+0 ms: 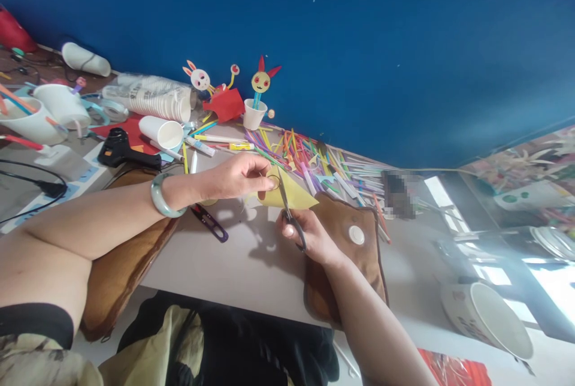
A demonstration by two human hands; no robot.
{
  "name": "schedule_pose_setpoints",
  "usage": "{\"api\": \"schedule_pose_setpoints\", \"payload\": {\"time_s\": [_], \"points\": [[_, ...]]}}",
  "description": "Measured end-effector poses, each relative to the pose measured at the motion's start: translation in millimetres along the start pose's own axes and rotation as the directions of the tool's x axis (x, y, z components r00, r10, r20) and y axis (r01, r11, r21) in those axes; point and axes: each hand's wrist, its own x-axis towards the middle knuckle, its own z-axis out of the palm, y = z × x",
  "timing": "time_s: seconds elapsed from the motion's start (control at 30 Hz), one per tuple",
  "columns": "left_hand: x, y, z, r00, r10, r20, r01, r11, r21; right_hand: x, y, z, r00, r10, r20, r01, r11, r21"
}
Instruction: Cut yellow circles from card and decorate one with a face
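My left hand [240,177] pinches a piece of yellow paper [299,194] by its left edge, above the table. A drawn circle shows on the paper close to my fingertips. In my right hand [312,235] is a pair of scissors [287,203], fingers through the handles, blades pointing up and lying across the paper beside the circle. Below my left wrist, purple thread snips [210,223] rest on the table. A brown cushion [345,260] with a white round disc [356,235] lies under my right forearm, and another brown cushion [128,254] under my left.
A black glue gun [123,149] and a paper cup [162,131] lie at left. Along the blue wall stand a paper-cup rabbit figure [255,113] and stacked cups [148,98]. Many coloured sticks [300,152] are strewn behind my hands. A white bowl [489,320] sits at right.
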Motion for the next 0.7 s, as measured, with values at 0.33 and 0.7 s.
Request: {"api": "schedule_pose_setpoints", "payload": {"time_s": [0.33,0.7], "points": [[-0.1,0.7,-0.6,1.000,0.006,0.014,-0.006,1.000,-0.009,0.8,0.8,-0.3,1.000,-0.002,-0.011,0.002,1.000,0.011],[-0.2,1.3,-1.0,1.000,0.008,0.008,-0.008,1.000,-0.007,0.4,0.6,-1.4,1.000,0.008,-0.007,-0.008,1.000,0.018]]}}
